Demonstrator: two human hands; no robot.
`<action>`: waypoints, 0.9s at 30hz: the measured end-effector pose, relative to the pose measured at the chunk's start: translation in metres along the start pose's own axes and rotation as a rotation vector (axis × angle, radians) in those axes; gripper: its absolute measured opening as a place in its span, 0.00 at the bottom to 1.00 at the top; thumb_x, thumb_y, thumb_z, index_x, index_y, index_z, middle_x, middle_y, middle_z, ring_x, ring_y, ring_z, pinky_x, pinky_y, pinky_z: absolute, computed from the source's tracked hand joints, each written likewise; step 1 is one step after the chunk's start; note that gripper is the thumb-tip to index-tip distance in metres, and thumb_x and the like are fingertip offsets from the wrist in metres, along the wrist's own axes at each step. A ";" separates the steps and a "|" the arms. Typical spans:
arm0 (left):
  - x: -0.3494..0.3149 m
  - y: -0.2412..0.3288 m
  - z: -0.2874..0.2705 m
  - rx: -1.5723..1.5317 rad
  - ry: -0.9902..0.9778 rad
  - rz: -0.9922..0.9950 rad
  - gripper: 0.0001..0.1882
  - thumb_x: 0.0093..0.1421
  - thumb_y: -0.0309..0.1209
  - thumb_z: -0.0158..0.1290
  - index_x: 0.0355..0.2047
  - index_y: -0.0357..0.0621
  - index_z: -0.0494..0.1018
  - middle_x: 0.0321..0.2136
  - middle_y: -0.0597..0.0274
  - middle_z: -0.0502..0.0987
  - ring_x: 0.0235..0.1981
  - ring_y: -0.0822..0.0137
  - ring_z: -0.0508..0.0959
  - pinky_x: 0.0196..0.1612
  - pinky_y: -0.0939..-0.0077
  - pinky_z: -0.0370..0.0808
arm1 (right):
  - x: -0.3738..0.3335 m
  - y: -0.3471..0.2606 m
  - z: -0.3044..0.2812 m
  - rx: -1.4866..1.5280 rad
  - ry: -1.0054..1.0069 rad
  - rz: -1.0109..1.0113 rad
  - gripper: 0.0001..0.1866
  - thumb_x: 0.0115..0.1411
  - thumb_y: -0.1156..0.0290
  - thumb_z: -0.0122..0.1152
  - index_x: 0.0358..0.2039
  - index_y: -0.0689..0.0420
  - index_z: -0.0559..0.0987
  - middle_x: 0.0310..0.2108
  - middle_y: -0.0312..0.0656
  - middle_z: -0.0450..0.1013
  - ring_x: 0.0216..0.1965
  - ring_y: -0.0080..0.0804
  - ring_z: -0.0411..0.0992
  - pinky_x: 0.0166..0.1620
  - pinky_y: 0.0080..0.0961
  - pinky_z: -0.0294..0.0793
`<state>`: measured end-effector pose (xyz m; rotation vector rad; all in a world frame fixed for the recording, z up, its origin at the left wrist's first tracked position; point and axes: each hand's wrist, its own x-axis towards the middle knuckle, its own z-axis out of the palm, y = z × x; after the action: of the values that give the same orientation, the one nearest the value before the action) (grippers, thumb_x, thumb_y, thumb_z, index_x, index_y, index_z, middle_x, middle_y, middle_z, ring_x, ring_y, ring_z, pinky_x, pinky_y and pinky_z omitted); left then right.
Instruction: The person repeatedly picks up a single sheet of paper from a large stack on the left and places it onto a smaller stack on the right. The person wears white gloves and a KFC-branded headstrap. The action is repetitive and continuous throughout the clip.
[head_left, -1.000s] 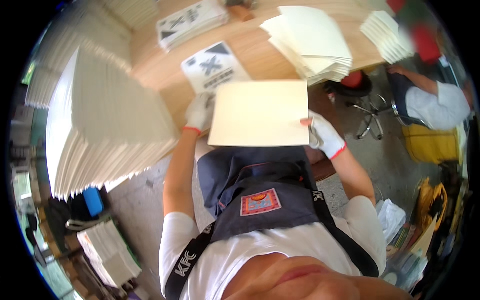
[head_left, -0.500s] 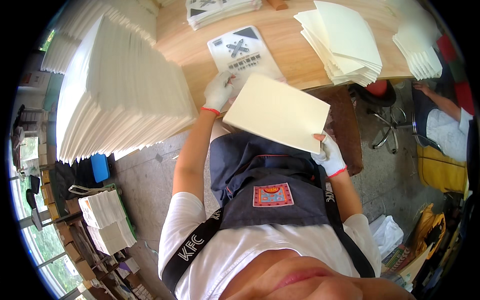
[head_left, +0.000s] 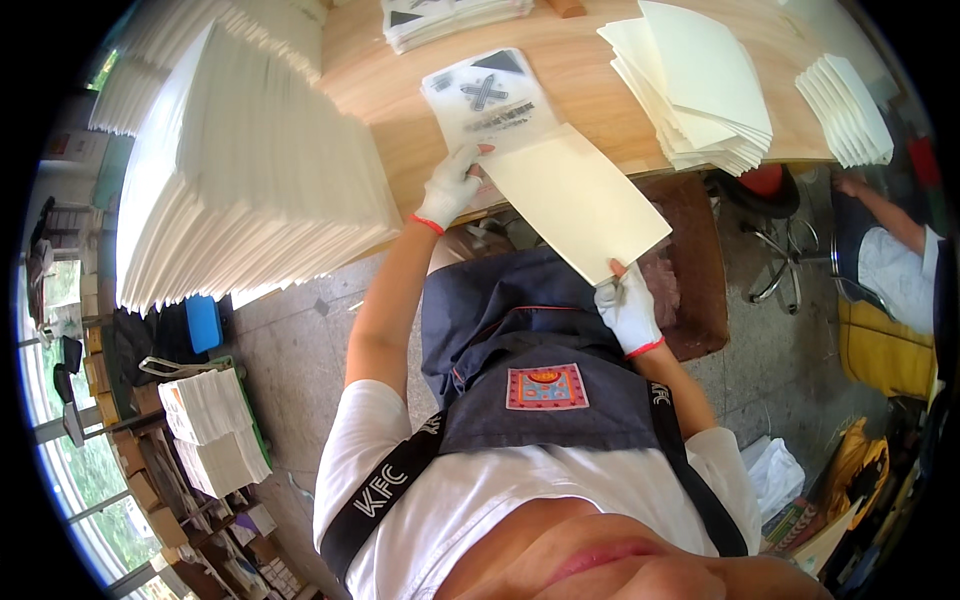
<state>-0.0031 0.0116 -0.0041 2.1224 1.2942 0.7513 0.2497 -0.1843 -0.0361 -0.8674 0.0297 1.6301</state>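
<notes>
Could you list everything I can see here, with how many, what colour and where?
Held paper: one sheet or thin booklet, cream, above lap
Printed sleeve: one visible, translucent with dark print, table
Sleeve stack: one, whitish, top edge
Tall paper stack: one, cream, left
Fanned pile: one, cream, table's right
Smaller pile: one, cream, farther right
Table: one, light wood, top
Swivel chair: one, black and red, right
Another person: one, white top, far right
White bag: one, lower right
Shelf clutter: uncountable, mixed colours, lower left
Apron: one, dark blue-grey, centre
Left hand: one, white glove, at sleeve's near edge
Right hand: one, white glove, gripping paper's near corner
</notes>
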 end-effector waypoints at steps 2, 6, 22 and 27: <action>-0.002 -0.008 0.013 -0.051 0.087 0.097 0.18 0.47 0.15 0.43 0.39 0.44 0.70 0.35 0.59 0.74 0.25 0.62 0.71 0.31 0.73 0.71 | -0.005 0.011 0.012 0.019 -0.057 0.006 0.09 0.62 0.74 0.44 0.42 0.51 0.69 0.26 0.32 0.68 0.17 0.16 0.61 0.16 0.12 0.60; -0.025 -0.009 0.054 -0.179 0.422 -0.041 0.23 0.50 0.16 0.46 0.49 0.43 0.63 0.36 0.58 0.74 0.27 0.67 0.74 0.32 0.75 0.72 | -0.010 0.018 0.028 0.059 -0.128 -0.017 0.09 0.62 0.73 0.46 0.43 0.53 0.69 0.30 0.32 0.71 0.21 0.16 0.67 0.19 0.11 0.67; -0.105 -0.027 0.219 -0.862 -0.034 -0.143 0.22 0.56 0.25 0.50 0.52 0.37 0.61 0.45 0.55 0.70 0.40 0.61 0.74 0.43 0.68 0.75 | 0.021 0.046 0.016 -0.259 0.077 0.037 0.10 0.58 0.74 0.54 0.41 0.57 0.71 0.32 0.37 0.71 0.30 0.26 0.72 0.30 0.23 0.79; -0.096 -0.048 0.235 -1.395 0.309 -0.702 0.13 0.57 0.27 0.49 0.43 0.41 0.68 0.38 0.58 0.74 0.37 0.64 0.75 0.40 0.73 0.74 | 0.098 0.049 0.067 0.055 0.025 -0.035 0.14 0.58 0.79 0.41 0.46 0.61 0.63 0.40 0.45 0.64 0.40 0.42 0.70 0.39 0.42 0.78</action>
<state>0.0947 -0.0931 -0.2190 0.4283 0.9941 1.1571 0.1738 -0.0843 -0.0626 -0.8421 0.0756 1.5783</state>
